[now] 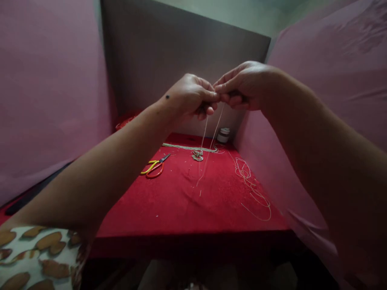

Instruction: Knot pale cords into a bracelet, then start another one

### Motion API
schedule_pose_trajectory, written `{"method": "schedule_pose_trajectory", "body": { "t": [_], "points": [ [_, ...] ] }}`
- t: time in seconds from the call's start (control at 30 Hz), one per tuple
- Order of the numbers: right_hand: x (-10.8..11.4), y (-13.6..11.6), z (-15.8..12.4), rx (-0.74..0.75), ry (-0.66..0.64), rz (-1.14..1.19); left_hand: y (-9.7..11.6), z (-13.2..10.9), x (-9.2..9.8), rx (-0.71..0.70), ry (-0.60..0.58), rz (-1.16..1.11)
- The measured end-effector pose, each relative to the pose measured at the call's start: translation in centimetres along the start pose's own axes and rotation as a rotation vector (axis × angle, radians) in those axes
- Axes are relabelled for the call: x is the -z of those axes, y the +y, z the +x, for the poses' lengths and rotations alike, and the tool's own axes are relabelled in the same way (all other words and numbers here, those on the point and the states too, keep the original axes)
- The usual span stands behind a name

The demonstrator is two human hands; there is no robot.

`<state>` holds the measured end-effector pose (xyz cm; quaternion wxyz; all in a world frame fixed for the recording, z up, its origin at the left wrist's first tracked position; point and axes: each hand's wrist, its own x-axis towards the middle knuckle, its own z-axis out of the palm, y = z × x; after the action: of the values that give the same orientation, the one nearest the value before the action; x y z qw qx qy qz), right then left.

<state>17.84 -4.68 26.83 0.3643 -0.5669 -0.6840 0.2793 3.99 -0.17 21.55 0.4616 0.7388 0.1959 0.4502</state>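
Note:
My left hand (196, 94) and my right hand (243, 86) are raised above the table, their fingertips pinched together and touching. Both hold a thin pale cord (216, 128), which hangs down in two strands below the fingers. One strand runs down to a small knotted cord piece (198, 155), green and pale, that is at the tabletop; whether it rests there or hangs just above I cannot tell. The other strand dangles with a loose end low over the red cloth. What exactly sits between the fingertips is hidden.
Scissors (155, 166) with yellow and red handles lie on the red-covered table (181, 209). Behind them stretches a bundle of pale cords (187, 147). A white jar (223, 135) stands at the back right. Loose tangled cord (250, 183) lies along the right side. Pink cloth hangs on both sides.

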Motion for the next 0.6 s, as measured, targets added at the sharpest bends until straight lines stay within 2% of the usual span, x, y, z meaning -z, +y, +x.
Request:
{"method": "schedule_pose_trajectory", "body": {
  "t": [0.27, 0.6],
  "points": [
    [0.07, -0.26, -0.35, 0.045, -0.017, -0.092, 0.76, -0.24, 0.23, -0.127, -0.005, 0.126],
    [-0.23, 0.07, 0.32, 0.012, -0.018, 0.008, 0.74, -0.26, 0.25, -0.289, 0.036, 0.278]
  ]
}}
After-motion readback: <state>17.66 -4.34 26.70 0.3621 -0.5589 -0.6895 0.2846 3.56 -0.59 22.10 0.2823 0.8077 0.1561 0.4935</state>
